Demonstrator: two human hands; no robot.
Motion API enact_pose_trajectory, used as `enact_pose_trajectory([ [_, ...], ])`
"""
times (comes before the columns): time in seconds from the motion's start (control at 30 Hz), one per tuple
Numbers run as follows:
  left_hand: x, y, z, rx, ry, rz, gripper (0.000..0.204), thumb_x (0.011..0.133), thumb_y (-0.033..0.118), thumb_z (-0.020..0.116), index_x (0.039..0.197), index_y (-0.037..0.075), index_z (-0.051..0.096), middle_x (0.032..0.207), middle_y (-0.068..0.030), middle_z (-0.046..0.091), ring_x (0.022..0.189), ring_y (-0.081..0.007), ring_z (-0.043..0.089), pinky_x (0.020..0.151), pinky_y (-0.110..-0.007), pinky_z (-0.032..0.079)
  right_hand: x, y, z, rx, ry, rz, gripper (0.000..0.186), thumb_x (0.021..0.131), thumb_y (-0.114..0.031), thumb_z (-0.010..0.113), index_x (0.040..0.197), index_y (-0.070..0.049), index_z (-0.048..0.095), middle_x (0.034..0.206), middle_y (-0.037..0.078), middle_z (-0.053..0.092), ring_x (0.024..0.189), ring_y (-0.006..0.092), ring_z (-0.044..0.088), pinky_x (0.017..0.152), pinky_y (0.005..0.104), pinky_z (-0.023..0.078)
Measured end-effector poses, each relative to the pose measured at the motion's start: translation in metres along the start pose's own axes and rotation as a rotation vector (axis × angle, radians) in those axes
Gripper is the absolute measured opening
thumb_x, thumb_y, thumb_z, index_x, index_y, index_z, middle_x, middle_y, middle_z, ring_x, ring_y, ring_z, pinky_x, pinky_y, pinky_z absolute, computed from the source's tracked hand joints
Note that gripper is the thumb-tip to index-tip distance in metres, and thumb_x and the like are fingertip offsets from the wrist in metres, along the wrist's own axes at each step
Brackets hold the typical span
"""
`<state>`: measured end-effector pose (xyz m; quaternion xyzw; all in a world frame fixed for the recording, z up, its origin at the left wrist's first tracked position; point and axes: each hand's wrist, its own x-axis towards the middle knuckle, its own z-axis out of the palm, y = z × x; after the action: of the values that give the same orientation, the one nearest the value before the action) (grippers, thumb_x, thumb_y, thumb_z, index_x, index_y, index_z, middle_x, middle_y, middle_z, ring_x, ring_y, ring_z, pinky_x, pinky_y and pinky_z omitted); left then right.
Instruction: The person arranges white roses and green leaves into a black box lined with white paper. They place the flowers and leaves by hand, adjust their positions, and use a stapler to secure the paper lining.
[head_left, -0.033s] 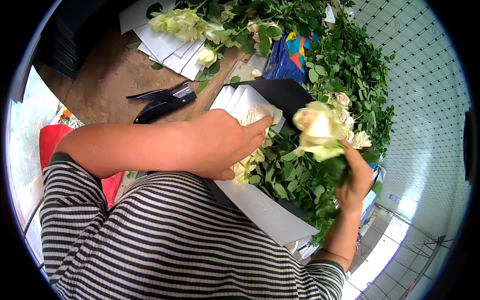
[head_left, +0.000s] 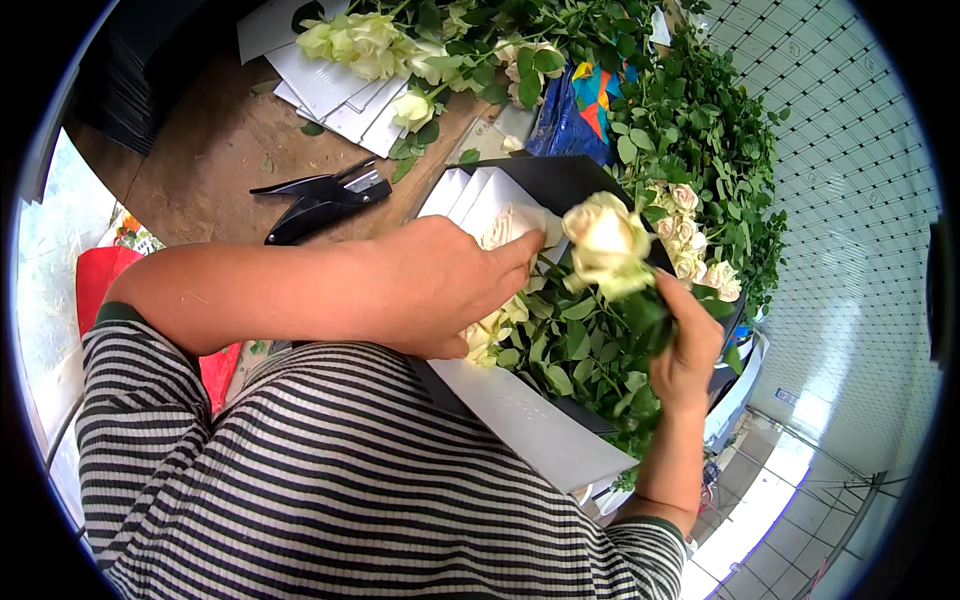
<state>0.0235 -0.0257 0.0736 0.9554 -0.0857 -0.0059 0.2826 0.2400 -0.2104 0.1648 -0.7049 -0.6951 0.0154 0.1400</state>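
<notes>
My left hand (head_left: 470, 285) reaches across from the left with its fingers curled on a bouquet of pale roses (head_left: 520, 225), the index finger over a pinkish bloom. The bouquet lies in black and white folded paper (head_left: 480, 185), its green leaves (head_left: 570, 340) spilling to the right, a white paper flap (head_left: 515, 420) below. My right hand (head_left: 680, 335) holds a single cream rose (head_left: 605, 245) by its stem, the slightly blurred bloom just right of my left hand. A black hand punch or stapler (head_left: 322, 205) lies on the wooden table (head_left: 215, 145), above my left forearm.
Loose white roses (head_left: 365, 45) lie on white papers (head_left: 325, 100) at the back. A blue patterned plastic item (head_left: 570, 130) and a large pile of leafy stems (head_left: 720, 150) run along the right, beside a mesh screen (head_left: 820, 250). A red item (head_left: 100, 280) is at the left.
My right hand has moved left and slightly up, bringing the cream rose closer to the bouquet. My left hand has barely moved.
</notes>
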Motion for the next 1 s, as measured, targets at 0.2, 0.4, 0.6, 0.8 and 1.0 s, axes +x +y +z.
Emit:
enact_pose_trajectory([
  [0.2,-0.004,-0.004,0.005,0.006,0.029,0.022,0.073,0.071,0.033,0.072,0.128,-0.006,0.049,0.137,-0.0203,0.045,0.067,-0.0264,0.066,0.059,-0.037,0.055,0.0,0.016,0.08,0.032,0.039,0.04,0.054,0.065,0.013,0.052,0.11,-0.011,0.066,0.079,0.011,0.064,0.072,0.0316,0.063,0.066,0.0387,0.05],
  [0.4,-0.007,-0.008,0.006,-0.055,0.037,0.005,0.075,0.071,0.036,0.073,0.13,-0.003,0.048,0.143,-0.0186,0.043,0.069,-0.0264,0.066,0.059,-0.038,0.054,0.01,-0.009,0.072,-0.284,-0.096,0.168,0.038,0.071,0.0,0.066,0.106,-0.013,0.066,0.082,0.005,0.062,0.073,0.0251,0.061,0.066,0.0358,0.05],
  [0.6,-0.008,-0.011,0.007,-0.125,0.064,0.009,0.079,0.068,0.036,0.076,0.13,-0.002,0.048,0.145,-0.0152,0.041,0.07,-0.029,0.066,0.062,-0.038,0.054,0.027,-0.027,0.072,-0.208,0.134,0.063,0.034,0.071,-0.011,0.075,0.103,-0.014,0.067,0.076,0.002,0.056,0.066,0.0207,0.059,0.054,0.0325,0.047],
  [0.8,-0.004,-0.008,-0.001,-0.111,0.03,0.001,0.08,0.064,0.037,0.079,0.127,-0.004,0.05,0.146,-0.0158,0.041,0.071,-0.0305,0.066,0.06,-0.038,0.054,0.028,-0.007,0.102,-0.149,0.161,0.062,0.039,0.07,-0.002,0.07,0.107,-0.013,0.067,0.072,0.006,0.058,0.061,0.0269,0.06,0.055,0.0365,0.048],
  [1.0,0.004,-0.023,0.002,-0.049,0.158,0.079,0.078,0.061,0.046,0.08,0.121,0.003,0.056,0.15,-0.02,0.033,0.074,-0.0317,0.066,0.061,-0.039,0.054,0.021,-0.001,0.109,0.013,0.135,0.131,0.036,0.074,-0.002,0.069,0.109,-0.011,0.066,0.071,0.007,0.056,0.062,0.0286,0.059,0.055,0.0381,0.048],
])
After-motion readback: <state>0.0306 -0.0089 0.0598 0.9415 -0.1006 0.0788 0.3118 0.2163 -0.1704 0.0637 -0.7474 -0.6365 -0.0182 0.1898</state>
